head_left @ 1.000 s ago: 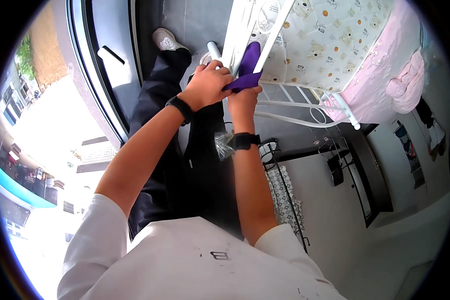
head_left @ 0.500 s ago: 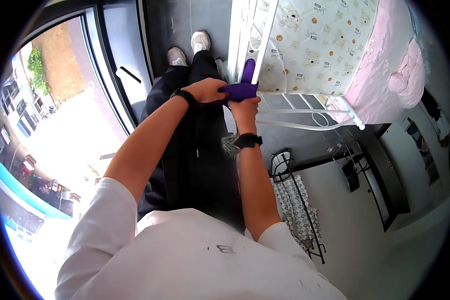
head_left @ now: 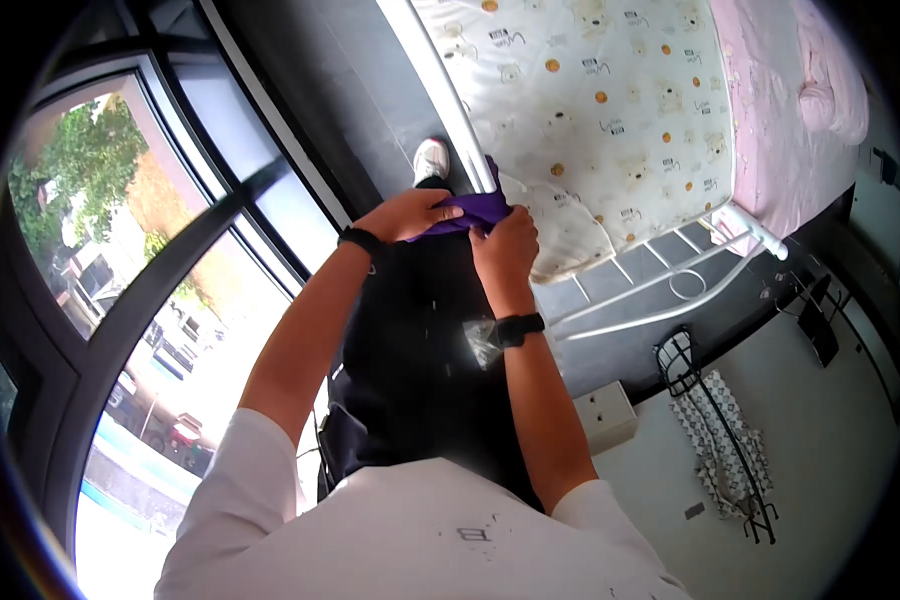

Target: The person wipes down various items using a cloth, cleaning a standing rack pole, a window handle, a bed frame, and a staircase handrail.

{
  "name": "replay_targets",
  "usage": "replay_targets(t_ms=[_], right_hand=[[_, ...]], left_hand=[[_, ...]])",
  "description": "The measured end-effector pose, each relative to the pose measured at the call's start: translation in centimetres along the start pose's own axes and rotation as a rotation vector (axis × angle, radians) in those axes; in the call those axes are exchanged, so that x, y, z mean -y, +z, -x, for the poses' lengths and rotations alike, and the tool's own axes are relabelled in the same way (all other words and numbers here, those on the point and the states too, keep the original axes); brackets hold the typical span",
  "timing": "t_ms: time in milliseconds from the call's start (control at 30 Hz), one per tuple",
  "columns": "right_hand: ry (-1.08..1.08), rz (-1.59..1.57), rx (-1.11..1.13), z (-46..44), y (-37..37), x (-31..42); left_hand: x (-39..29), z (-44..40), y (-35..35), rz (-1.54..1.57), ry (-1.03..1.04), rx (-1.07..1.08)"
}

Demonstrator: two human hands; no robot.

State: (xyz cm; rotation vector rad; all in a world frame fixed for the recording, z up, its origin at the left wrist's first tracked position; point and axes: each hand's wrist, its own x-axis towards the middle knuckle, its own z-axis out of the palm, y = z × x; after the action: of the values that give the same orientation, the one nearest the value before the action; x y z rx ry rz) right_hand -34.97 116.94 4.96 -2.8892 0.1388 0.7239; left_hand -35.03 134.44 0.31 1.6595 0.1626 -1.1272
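A purple cloth [head_left: 483,209] is folded around the end of a white metal rail [head_left: 448,95] on the bed frame. From the left side, my left hand [head_left: 408,214] pinches the cloth between thumb and fingers. On the opposite side, my right hand [head_left: 508,252] is closed on the cloth's other edge, close to the corner of the mattress [head_left: 580,130]. Part of the rail's corner is hidden behind the cloth and my fingers. Each wrist carries a black band.
A white headboard frame [head_left: 660,290] with thin bars extends to the right. Pink bedding [head_left: 785,110] covers the far part of the bed. To the left is a glass window wall with a dark frame [head_left: 160,260]. A black rack [head_left: 715,430] with patterned fabric stands at lower right.
My view has turned and shifted, so the window and bed appear at a different angle. Both hands still hold the purple cloth, whose hanging strip is now gathered up close to the rail.
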Motion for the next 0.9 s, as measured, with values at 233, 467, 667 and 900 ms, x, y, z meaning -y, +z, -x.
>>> replay_targets(t_ms=[233, 467, 667, 900], right_hand=[[-0.276, -0.1, -0.043, -5.6, -3.3, 6.7], [-0.207, -0.216, 0.056, -9.8, -4.7, 14.1], [-0.078, -0.299, 0.19, -12.3, -7.0, 16.7], [-0.101, -0.162, 0.229, -14.2, -9.7, 18.5]], left_hand=[[0.8, -1.8, -6.5, 0.201, 0.15, -0.146], [1.0, 1.2, -15.8, 0.241, 0.135, -0.162], [0.4, 1.7, -20.9, 0.2, 0.23, -0.147], [-1.0, 3.6, -24.5, 0.164, 0.251, -0.125]])
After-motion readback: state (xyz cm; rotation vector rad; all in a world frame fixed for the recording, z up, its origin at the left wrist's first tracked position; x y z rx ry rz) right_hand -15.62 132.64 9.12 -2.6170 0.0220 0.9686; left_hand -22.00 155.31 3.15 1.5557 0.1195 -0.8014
